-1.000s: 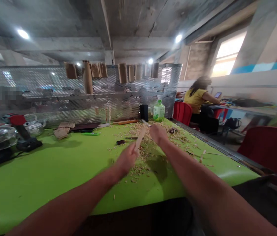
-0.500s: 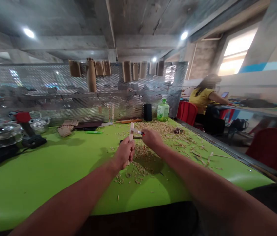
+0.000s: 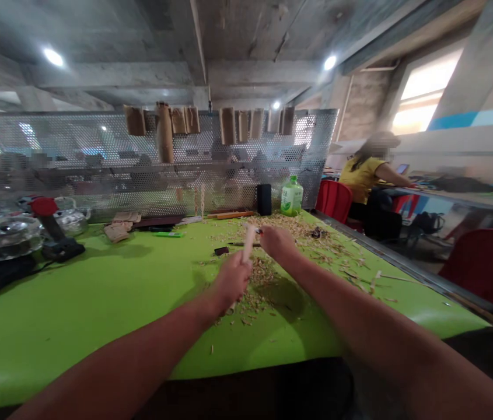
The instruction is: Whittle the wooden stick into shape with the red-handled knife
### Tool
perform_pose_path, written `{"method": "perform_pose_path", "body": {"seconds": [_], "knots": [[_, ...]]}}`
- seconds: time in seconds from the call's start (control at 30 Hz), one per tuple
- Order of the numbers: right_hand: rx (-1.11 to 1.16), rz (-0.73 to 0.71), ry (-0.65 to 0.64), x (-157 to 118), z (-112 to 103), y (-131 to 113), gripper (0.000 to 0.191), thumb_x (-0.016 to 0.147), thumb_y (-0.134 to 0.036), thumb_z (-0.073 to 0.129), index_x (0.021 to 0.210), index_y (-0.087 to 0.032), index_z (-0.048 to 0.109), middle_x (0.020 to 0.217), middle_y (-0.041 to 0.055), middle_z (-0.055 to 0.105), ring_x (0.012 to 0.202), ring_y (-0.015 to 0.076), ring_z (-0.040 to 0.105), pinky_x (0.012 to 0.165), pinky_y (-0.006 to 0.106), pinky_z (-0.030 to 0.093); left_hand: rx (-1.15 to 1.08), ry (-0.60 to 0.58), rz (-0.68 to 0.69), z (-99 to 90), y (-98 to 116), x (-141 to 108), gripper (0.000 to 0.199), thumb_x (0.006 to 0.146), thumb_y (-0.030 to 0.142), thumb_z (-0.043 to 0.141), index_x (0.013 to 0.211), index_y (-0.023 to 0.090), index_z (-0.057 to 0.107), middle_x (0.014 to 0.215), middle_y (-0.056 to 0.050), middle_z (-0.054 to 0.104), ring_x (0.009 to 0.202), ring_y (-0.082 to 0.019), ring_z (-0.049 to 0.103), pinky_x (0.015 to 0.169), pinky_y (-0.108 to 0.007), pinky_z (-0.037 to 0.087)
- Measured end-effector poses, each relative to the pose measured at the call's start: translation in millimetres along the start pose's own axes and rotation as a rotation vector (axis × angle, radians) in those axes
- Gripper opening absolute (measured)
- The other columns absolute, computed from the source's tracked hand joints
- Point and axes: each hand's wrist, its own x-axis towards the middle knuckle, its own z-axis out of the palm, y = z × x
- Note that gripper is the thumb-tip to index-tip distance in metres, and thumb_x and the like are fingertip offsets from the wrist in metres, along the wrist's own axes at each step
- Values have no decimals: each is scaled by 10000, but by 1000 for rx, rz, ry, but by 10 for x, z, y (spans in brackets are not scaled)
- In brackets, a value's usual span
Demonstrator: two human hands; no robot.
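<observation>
My left hand [image 3: 231, 282] grips a pale wooden stick [image 3: 248, 244], which rises from the fist and tilts slightly to the right. My right hand [image 3: 278, 244] is closed around a small knife [image 3: 258, 231], mostly hidden by the fingers, with its tip close to the upper part of the stick. Beneath both hands, wood shavings [image 3: 258, 280] lie scattered over the green table [image 3: 97, 315]. A thin dark-handled tool [image 3: 241, 244] and a small dark block [image 3: 221, 251] lie just beyond my hands.
A green-capped bottle [image 3: 292, 197] and a black cylinder [image 3: 264, 199] stand at the far edge, before a perforated metal screen [image 3: 97, 157]. A red-handled power tool [image 3: 49, 224] stands at left. A co-worker in yellow [image 3: 360, 179] sits at right past a red chair [image 3: 334, 201].
The stick has swung from an upright stance to a slight rightward tilt, and my left hand has moved up and to the right. The knife stays close to the stick.
</observation>
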Motion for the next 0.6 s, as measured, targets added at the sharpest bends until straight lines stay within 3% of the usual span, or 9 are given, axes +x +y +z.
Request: {"method": "perform_pose_path", "body": {"seconds": [0.1, 0.2, 0.27, 0.43, 0.6], "knots": [[73, 52, -28, 54, -8, 100, 370, 949, -246, 409, 1090, -168, 742, 1047, 158, 749, 970, 265, 708, 793, 305, 486, -53, -48, 61, 59, 2, -5, 168, 952, 284, 458, 1093, 201, 497, 627, 87, 395, 392, -55, 279, 351, -188, 253], [170, 237, -42, 95, -27, 138, 407, 959, -279, 390, 1159, -176, 729, 1071, 155, 745, 974, 276, 705, 770, 312, 487, -139, -11, 98, 5, -4, 70, 230, 949, 257, 438, 1171, 209, 474, 629, 90, 396, 387, -58, 268, 336, -177, 246], [196, 272, -36, 98, -35, 132, 413, 963, -317, 403, 1186, -179, 722, 1077, 151, 745, 981, 268, 699, 764, 298, 477, -168, 36, 89, -67, -16, 133, 223, 942, 237, 432, 1161, 214, 471, 625, 92, 393, 377, -57, 262, 326, -175, 230], [146, 64, 46, -18, -10, -13, 342, 928, -291, 456, 1119, -244, 735, 1023, 92, 759, 938, 224, 692, 734, 261, 433, -150, 121, 46, -154, -64, 249, 48, 935, 209, 408, 951, 217, 452, 611, 93, 379, 356, -48, 280, 319, -174, 228], [21, -131, 11, -152, -11, -204, 334, 961, -296, 417, 1046, -249, 736, 962, 92, 760, 870, 209, 691, 724, 262, 418, -99, 114, 62, -119, -99, 271, 93, 928, 245, 429, 841, 225, 402, 605, 93, 385, 349, -42, 285, 324, -175, 233]]}}
